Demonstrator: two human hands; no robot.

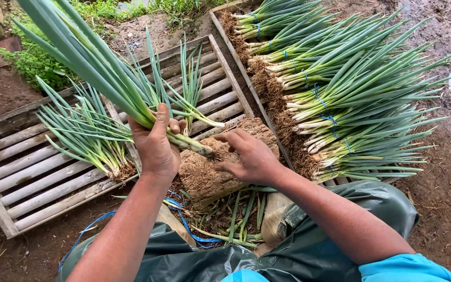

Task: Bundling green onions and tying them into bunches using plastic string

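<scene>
Gripping tight, the left hand (155,143) wraps around a bunch of green onions (105,73) and holds it up over a wood block (204,172). Its white ends point at the right hand (249,156), which rests on the block with bent fingers, pinching at the roots. More onions (87,138) lie on a slatted rack (32,172). Tied bundles (340,89) sit piled at the right.

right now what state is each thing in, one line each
left hand: closed around a bunch of green onions
held green onions: loose, untied, leaves up
right hand: open, fingers at the roots
wooden block: lying flat under the roots
stacked bunches: tied with blue string
small pile: lying untied on the slatted rack
</scene>
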